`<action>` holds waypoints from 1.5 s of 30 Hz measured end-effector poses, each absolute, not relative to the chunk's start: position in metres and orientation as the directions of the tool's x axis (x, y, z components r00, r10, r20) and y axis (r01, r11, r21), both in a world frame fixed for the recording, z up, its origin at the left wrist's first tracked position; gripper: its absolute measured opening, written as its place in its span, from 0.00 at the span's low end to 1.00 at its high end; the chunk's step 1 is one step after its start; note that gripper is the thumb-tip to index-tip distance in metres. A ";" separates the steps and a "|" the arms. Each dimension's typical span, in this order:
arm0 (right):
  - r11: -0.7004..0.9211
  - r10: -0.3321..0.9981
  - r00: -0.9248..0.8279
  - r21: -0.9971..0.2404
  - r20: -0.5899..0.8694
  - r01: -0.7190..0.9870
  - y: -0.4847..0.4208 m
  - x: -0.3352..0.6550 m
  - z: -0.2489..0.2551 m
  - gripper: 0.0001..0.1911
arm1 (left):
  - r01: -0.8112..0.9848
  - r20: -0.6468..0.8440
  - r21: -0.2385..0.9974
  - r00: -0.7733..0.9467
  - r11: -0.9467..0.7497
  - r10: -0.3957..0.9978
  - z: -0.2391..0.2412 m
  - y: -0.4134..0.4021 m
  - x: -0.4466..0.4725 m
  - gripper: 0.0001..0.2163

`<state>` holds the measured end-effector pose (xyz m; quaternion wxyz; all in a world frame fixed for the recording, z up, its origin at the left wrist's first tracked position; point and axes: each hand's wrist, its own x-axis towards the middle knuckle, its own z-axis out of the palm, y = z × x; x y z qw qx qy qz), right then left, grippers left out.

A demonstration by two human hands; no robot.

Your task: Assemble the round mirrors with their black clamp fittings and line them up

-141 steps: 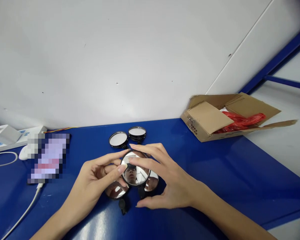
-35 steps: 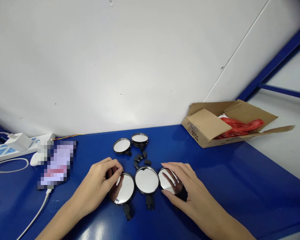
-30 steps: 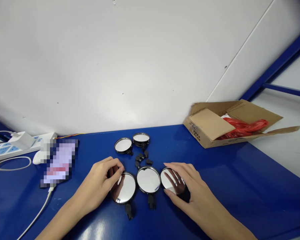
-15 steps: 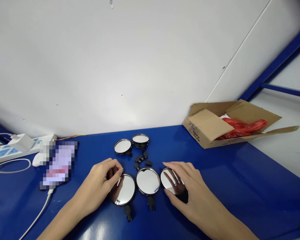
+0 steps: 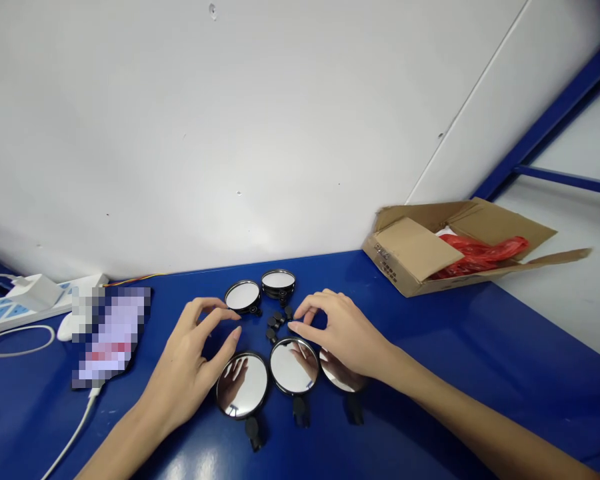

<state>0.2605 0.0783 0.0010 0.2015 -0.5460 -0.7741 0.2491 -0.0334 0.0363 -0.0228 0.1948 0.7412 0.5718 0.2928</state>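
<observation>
Three round mirrors on black stems lie in a row near me on the blue table: a left mirror, a middle mirror and a right mirror half covered by my right wrist. Two smaller mirrors lie behind them. Several small black parts sit between the rows. My left hand hovers with fingers apart, its fingertips near the back left mirror. My right hand reaches over the row, thumb and fingers pinched at the black parts; I cannot see what they hold.
An open cardboard box with a red plastic bag stands at the back right. At the left lie a phone on a white cable and a power strip. A white wall rises behind.
Both hands left the outer front mirrors and moved forward. The left now reaches toward the back left mirror, the right toward the small black parts.
</observation>
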 end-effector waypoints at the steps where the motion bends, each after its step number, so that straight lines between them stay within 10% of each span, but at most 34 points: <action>1: 0.272 0.948 -0.315 -0.616 0.041 0.740 0.081 0.259 -0.002 0.09 | 0.739 0.228 0.607 0.190 -0.292 0.955 -0.024 0.038 -0.035 0.15; 27: 0.311 0.945 -0.300 -0.635 0.129 0.707 0.084 0.277 -0.021 0.05 | 0.762 0.296 0.504 0.289 -0.406 0.910 -0.034 0.038 -0.044 0.25; 33: -0.040 0.963 -0.262 -0.993 -0.068 0.110 0.083 0.280 -0.005 0.13 | 0.714 0.442 0.447 0.347 -0.539 0.827 -0.015 0.026 -0.036 0.28; 37: -0.390 0.825 -0.536 -0.867 -0.180 -0.310 0.078 0.279 0.004 0.11 | 0.664 0.530 0.367 0.426 -0.652 0.733 -0.011 0.009 -0.026 0.32; 45: -0.384 0.756 -0.620 -0.909 -0.210 -0.160 0.055 0.264 0.000 0.27 | 0.654 0.379 0.170 0.647 -0.737 0.662 -0.025 -0.014 -0.018 0.40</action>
